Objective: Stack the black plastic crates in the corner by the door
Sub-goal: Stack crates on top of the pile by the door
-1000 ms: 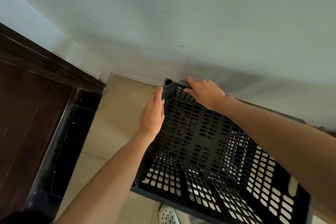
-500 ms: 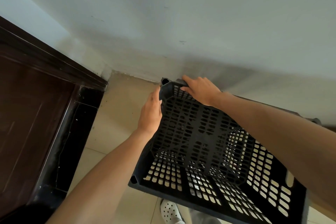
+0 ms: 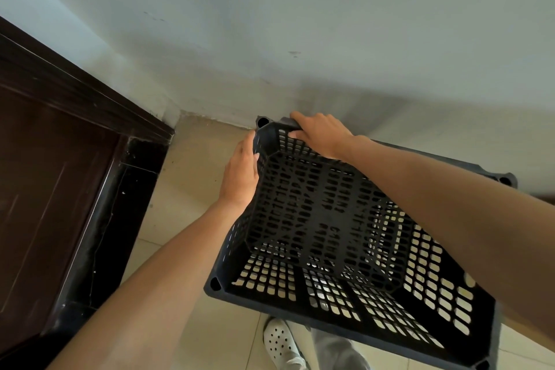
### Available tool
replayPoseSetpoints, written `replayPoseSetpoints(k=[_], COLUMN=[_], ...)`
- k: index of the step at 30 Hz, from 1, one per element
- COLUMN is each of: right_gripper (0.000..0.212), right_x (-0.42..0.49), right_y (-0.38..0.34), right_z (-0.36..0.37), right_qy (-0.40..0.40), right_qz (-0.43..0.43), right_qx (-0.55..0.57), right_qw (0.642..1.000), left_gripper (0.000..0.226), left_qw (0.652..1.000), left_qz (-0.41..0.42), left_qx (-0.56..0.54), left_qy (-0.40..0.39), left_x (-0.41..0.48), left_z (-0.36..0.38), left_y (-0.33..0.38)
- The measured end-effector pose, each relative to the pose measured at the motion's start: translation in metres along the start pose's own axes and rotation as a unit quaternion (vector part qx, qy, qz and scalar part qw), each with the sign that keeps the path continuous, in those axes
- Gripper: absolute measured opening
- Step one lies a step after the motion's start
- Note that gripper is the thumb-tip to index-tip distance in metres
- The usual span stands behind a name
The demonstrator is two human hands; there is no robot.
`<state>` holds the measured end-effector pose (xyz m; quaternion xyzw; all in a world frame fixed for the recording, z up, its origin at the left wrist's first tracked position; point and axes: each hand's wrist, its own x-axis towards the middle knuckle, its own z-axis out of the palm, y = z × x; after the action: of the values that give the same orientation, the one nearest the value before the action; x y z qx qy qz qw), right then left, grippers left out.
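Black slotted plastic crate [image 3: 330, 231], open side up, tilted, far corner near the wall

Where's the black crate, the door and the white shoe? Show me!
black crate [image 3: 322, 213]: head view, on the middle of its holey bottom.
door [image 3: 45, 189]: head view, on its dark brown panel.
white shoe [image 3: 280, 342]: head view, on its top with the little holes.
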<state>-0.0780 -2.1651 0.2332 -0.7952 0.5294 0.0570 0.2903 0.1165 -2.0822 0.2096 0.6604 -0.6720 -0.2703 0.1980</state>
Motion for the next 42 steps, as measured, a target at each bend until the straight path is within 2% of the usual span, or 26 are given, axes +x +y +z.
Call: replayPoseSetpoints(k=[21,28,42], right_gripper=[0.016,0.019,0.022], right_x=[-0.013,-0.014,-0.01], right_y=[-0.006,-0.015,-0.003], right_z=[0.0,0.001,0.002], right_qy=[0.021,0.011,0.035], right_qz=[-0.015,-0.03,-0.007], right_qx=[0.008,0.014,0.006], right_qw=[1.0,0.999,0.999], left_gripper=[0.052,0.048,0.051], left_qw=[0.999,0.999,1.0], left_qz=[-0.027,-0.042,-0.011], left_qx=[0.004,0.003,0.001], left_qy=[-0.017,0.001,-0.024], left_x=[-0.016,-0.028,-0.008], left_z=[-0.013,-0.019,-0.01], left_y=[0.011,0.011,0.007])
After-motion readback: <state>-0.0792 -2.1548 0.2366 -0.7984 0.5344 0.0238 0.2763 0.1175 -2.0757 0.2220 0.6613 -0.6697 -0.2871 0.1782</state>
